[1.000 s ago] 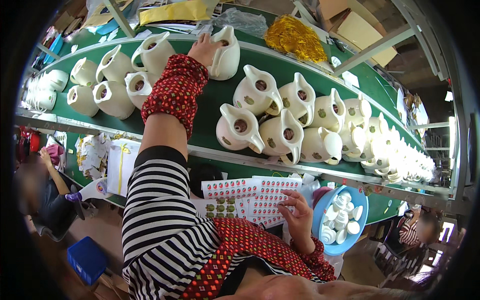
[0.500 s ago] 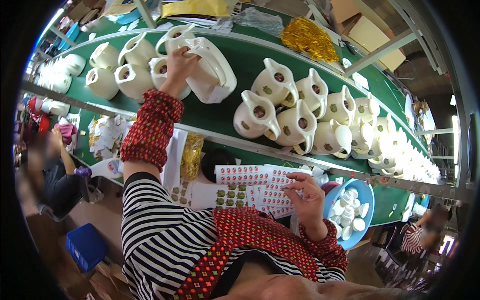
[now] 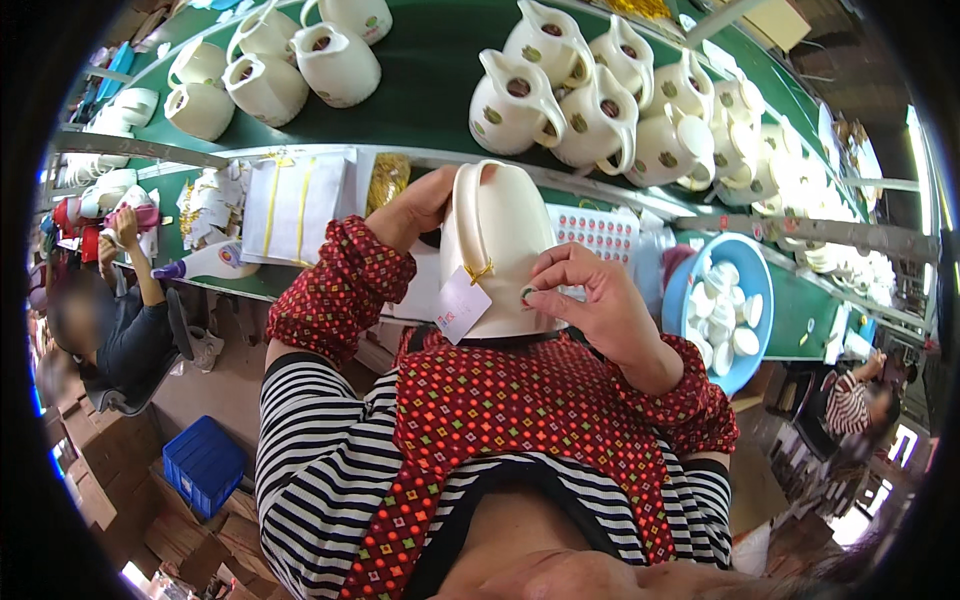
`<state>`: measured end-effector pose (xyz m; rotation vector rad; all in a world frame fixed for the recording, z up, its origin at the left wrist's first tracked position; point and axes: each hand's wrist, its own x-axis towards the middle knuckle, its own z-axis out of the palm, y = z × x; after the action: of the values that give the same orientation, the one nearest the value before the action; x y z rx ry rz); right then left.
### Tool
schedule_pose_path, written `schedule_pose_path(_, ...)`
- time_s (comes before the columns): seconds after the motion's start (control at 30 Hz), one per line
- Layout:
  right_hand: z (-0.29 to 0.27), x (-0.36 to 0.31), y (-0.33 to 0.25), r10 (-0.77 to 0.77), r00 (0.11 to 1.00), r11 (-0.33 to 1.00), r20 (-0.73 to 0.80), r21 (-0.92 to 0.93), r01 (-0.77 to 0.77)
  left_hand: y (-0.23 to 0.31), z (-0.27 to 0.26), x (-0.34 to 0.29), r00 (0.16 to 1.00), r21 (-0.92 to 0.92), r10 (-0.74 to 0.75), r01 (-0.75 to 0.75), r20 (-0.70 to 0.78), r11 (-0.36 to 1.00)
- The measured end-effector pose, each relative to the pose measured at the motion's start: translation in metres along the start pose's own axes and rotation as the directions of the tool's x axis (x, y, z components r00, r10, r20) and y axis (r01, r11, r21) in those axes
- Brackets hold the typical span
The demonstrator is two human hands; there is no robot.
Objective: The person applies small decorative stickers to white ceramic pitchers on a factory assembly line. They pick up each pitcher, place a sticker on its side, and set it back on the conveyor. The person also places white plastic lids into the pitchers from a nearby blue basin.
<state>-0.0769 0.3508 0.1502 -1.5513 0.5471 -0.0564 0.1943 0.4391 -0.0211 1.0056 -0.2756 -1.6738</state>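
From my end of the feed: left hand [image 3: 420, 205] grips the cream jug [image 3: 520, 235] at its upper left edge, fingertips hidden behind. Right hand [image 3: 600, 305] pinches a small round sticker [image 3: 527, 296] between thumb and forefinger, right at the jug's wall; I can't tell if it touches. Jug sits tipped close to the apron [image 3: 500, 410], white tag [image 3: 465, 307] hanging off it on a gold tie.

Step in hand, I'd judge: lining the sticker up on the wall. Next move calls for a steady left hold and a flat, even fingertip press.

Just past the jug, a sheet of red stickers [image 3: 600, 235] lies on the bench. Right of that, blue basin [image 3: 767, 310] with a loose heap of white lids [image 3: 745, 342]. Farther out on the green table [image 3: 420, 100], plain-looking jugs [image 3: 262, 88] stand left, jugs with green motifs [image 3: 515, 105] right; several have uncovered mouths, something dark and reddish inside. Blue crate [image 3: 205, 465] on the floor, lower left; contents unclear.
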Motion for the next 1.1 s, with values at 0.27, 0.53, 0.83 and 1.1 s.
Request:
schedule_pose_path(0.27,0.018,-0.041,0.003,-0.012,0.988,0.979,-0.152,-0.204,-0.019,-0.012,0.044,0.007,0.996,0.114,-0.086,0.085,0.003,0.990)
schedule_pose_path(0.53,0.041,-0.057,0.004,-0.033,0.961,0.972,-0.274,-0.231,-0.032,-0.003,0.058,-0.017,0.981,0.167,-0.131,0.155,-0.142,0.974)
schedule_pose_path(0.83,0.055,-0.053,0.002,-0.102,0.959,0.954,-0.264,-0.299,0.019,-0.004,0.046,-0.035,0.957,0.125,-0.137,0.173,-0.255,0.977)
schedule_pose_path(1.1,0.054,-0.042,0.001,-0.181,0.963,0.924,-0.199,-0.370,0.097,0.006,0.038,-0.043,0.957,0.140,-0.133,0.173,-0.257,0.975)
